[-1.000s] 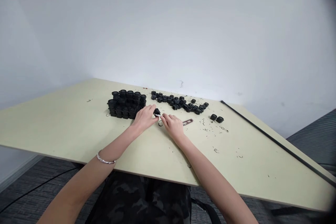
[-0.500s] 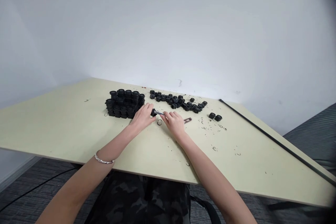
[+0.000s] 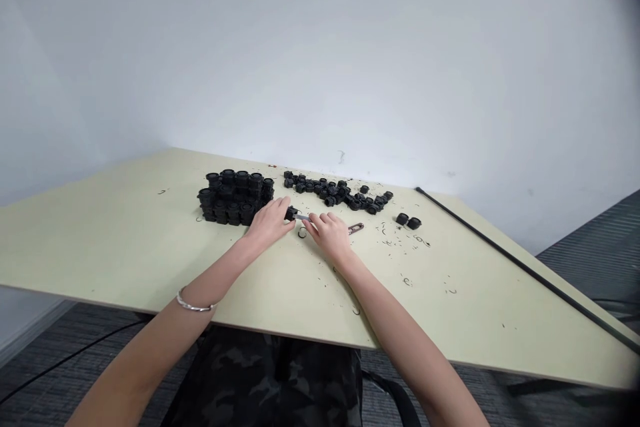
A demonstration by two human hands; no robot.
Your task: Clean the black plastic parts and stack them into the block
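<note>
I run these two hands from far away, and the spot I care about looks small from up here. My left fingers (image 3: 279, 211) are curled shut around a small black plastic piece (image 3: 290, 213), so that piece sits right at their tips. I cannot tell if it touches the worktop (image 3: 125, 240). My right fingers (image 3: 320, 221) look pinched together on a thin silver blade (image 3: 302, 217), and its end meets the black piece. So the work in my hands now is blade against piece, and the next move calls for a steady hold with both hands.

Just below my fingers lies a small black ring (image 3: 302, 232). Just past my right fingers lies a small flat metal tool (image 3: 355, 227). Past my left fingers stands a big block of stacked black pieces (image 3: 235, 197). Ahead of my fingers runs a loose heap of smaller black pieces (image 3: 330, 193). Farther right sit two black pieces (image 3: 407, 220), with tiny black shavings (image 3: 395, 243) near them.
</note>
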